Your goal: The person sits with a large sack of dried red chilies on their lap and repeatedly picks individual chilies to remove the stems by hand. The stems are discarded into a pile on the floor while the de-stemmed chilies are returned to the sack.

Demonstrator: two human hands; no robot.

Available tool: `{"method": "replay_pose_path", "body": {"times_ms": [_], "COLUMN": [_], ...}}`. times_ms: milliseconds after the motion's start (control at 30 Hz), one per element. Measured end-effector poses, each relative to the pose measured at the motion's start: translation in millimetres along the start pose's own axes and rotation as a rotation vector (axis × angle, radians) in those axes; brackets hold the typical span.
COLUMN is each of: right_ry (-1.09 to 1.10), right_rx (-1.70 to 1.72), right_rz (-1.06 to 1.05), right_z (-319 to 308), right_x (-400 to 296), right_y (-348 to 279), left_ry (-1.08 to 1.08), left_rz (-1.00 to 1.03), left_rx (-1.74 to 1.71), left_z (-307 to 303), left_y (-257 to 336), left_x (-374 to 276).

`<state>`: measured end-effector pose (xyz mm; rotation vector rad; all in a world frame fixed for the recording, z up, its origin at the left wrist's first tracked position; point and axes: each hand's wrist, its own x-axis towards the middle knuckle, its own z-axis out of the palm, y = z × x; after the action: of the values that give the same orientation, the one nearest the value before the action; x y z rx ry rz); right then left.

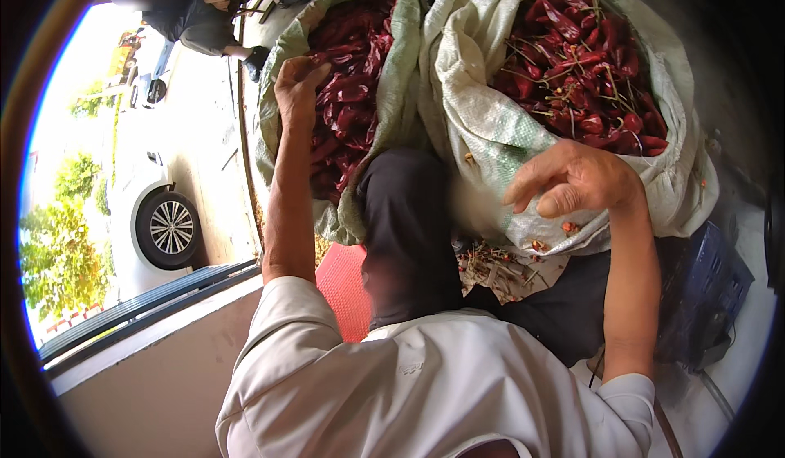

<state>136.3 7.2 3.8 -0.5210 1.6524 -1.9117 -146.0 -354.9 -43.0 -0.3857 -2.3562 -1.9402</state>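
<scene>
Two woven plastic sacks of dried red chilli peppers stand before me. My left hand (pixel 300 84) is over the left rim of the left sack (pixel 395 65), beside its dark red chillies (pixel 349 102). Its fingers are bent, and I cannot tell whether a chilli is between them. My right hand (pixel 576 179) hovers at the near side of the right sack (pixel 472 105), below its opening. Its thumb and forefinger are apart, with nothing visible between them. Many chillies (pixel 564 59) in the right sack show pale stems.
Stem scraps (pixel 497 268) litter the floor between my legs. A red textured surface (pixel 343 292) lies left of my knee. A dark blue plastic crate (pixel 705 292) stands at right. Another person (pixel 208 22) sits at upper left. A white car (pixel 147 212) is outside.
</scene>
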Motion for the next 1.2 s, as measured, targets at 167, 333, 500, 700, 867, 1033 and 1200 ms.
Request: {"method": "replay_pose_path", "body": {"times_ms": [167, 333, 500, 700, 867, 1033, 1200], "right_ry": [0.728, 0.521, 0.362, 0.358, 1.189, 1.142, 1.268], "right_rx": [-0.298, -0.75, -0.844, -0.798, -1.028, -1.255, -1.165], "right_rz": [-0.124, 0.21, 0.169, 0.072, 0.044, 0.286, 0.064], "right_z": [-10, -4, 11, 19, -20, -51, -59], "right_x": [-6, -1, 5, 11, -4, -21, -21], "right_y": [-10, 24, 35, 36, 21, 38, 30], "left_ry": [-0.014, 0.067, -0.282, -0.903, -0.955, -0.789, -0.54], "left_rz": [-0.046, 0.104, 0.295, 0.675, 0.277, 0.447, 0.497], "left_rx": [0.442, 0.896, 0.595, 0.995, 1.482, 1.343, 0.675], "left_z": [-21, 14, 114, 209, 210, 214, 250], "left_y": [15, 55, 90, 112, 120, 123, 125], "left_x": [-19, -51, -87, -127, -114, -117, -105]}}
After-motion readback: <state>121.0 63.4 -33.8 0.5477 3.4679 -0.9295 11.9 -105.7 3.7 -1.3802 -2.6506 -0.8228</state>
